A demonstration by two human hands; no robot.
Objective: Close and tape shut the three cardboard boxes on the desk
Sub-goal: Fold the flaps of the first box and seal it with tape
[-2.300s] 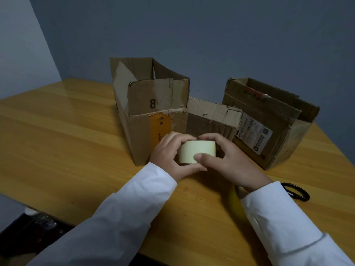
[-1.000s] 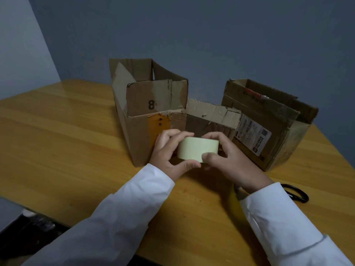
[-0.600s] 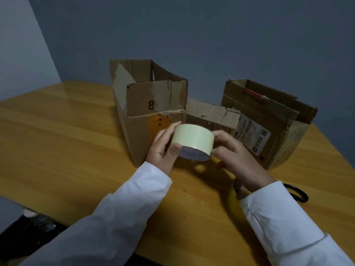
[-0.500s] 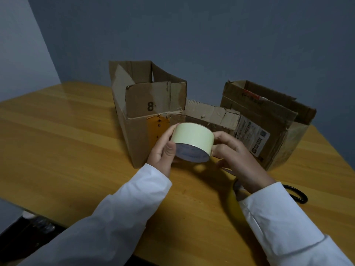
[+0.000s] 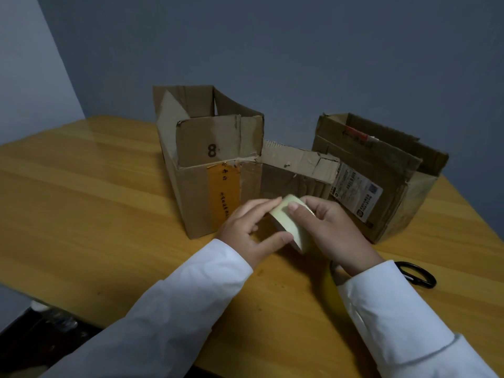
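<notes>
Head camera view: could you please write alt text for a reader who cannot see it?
Two hands, left hand and right hand, hold a pale roll of tape above a wooden desk. Behind it stand three open cardboard boxes: a tall box marked 8, a low middle box and a labelled right box. Black scissors lie by the right sleeve.

Glossy varnished wooden desk [image 5: 81, 192]; creased, matt corrugated cardboard boxes [image 5: 212, 159]; smooth pale tape roll [image 5: 289, 225]; white cloth sleeves [image 5: 191, 301].

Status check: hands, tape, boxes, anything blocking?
Both hands, left hand and right hand, grip tape roll. All three boxes open, untaped. Scissors lie right; nothing blocking.
</notes>
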